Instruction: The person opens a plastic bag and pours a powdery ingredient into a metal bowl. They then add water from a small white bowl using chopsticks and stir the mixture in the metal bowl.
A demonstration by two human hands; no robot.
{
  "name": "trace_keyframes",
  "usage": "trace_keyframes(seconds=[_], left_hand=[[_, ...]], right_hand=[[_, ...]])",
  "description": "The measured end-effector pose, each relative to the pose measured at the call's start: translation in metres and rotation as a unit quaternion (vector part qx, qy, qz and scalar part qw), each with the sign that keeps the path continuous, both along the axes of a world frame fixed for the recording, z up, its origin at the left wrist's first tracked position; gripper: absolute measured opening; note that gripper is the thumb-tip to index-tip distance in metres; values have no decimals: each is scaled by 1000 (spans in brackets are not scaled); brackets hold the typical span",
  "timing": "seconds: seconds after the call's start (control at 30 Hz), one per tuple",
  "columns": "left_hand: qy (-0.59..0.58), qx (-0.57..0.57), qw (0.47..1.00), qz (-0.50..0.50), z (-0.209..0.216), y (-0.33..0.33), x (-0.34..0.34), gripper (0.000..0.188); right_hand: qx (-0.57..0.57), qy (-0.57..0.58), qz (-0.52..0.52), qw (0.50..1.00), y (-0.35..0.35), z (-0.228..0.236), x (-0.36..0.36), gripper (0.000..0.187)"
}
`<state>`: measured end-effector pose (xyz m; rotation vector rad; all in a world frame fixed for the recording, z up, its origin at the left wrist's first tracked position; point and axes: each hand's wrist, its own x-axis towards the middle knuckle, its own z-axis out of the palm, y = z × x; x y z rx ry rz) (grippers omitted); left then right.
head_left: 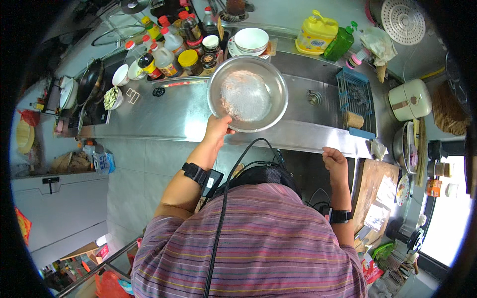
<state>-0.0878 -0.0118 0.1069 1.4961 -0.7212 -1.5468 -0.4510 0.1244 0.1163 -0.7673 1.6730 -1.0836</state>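
Note:
A round stainless steel bowl (282,94) is above the near left part of the sink, with cloudy whitish stuff and pinkish-brown bits (243,97) in it. I cannot make out exactly what this content is. My left hand (218,130) grips the bowl's near rim, thumb over the edge. My right hand (336,160) hangs by the counter's front edge, right of the bowl and apart from it. Its fingers are curled in, and nothing shows in them. Beyond the bowl, a white bowl (252,39) sits on a plate.
Sauce bottles and jars (166,59) crowd the back left, near a wok (91,82). A yellow jug (316,34) and green pump bottle (340,43) stand behind the sink (298,107). A blue rack (357,102) lines its right side, by a rice cooker (410,100).

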Motion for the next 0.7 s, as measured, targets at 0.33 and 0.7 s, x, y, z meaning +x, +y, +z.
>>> trace_keyframes(seconds=[0.33, 0.7], left_hand=[[79, -49, 996, 15, -13, 0, 28, 26], [47, -94, 993, -52, 8, -21, 24, 26]], right_hand=[[-23, 55, 34, 998, -16, 10, 33, 22], [3, 83, 80, 993, -19, 42, 41, 27]])
